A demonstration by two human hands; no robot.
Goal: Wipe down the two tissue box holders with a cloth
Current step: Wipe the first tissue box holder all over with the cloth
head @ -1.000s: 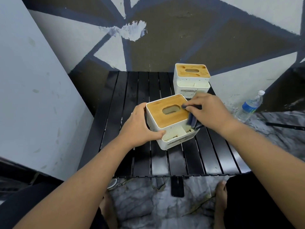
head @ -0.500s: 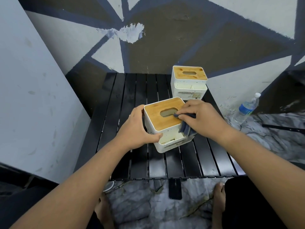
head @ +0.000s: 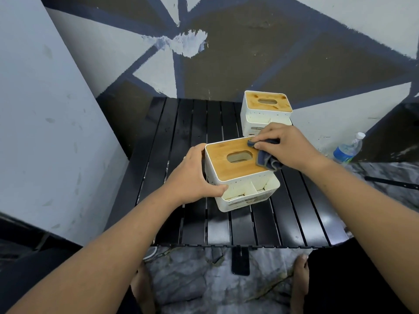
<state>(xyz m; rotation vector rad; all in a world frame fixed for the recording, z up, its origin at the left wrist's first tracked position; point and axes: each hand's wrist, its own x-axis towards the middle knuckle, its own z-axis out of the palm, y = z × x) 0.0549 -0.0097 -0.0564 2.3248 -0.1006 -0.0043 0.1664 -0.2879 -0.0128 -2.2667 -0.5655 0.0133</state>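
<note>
Two white tissue box holders with wooden lids stand on a black slatted table (head: 195, 141). The near holder (head: 229, 165) sits mid-table, its front compartments facing me. My left hand (head: 192, 175) grips its left side and front corner. My right hand (head: 285, 146) presses a dark blue cloth (head: 267, 158) onto the lid's far right part, beside the oval slot. The far holder (head: 265, 109) stands at the table's back right, partly hidden behind my right hand.
A plastic water bottle (head: 348, 149) with a blue label lies on the marble floor right of the table. A painted wall rises just behind the table and a grey panel stands to the left. My bare feet (head: 300, 279) rest below the table's front edge.
My right hand with the cloth has slid from the lid's right front edge toward the far right corner. The left hand keeps its grip on the near holder.
</note>
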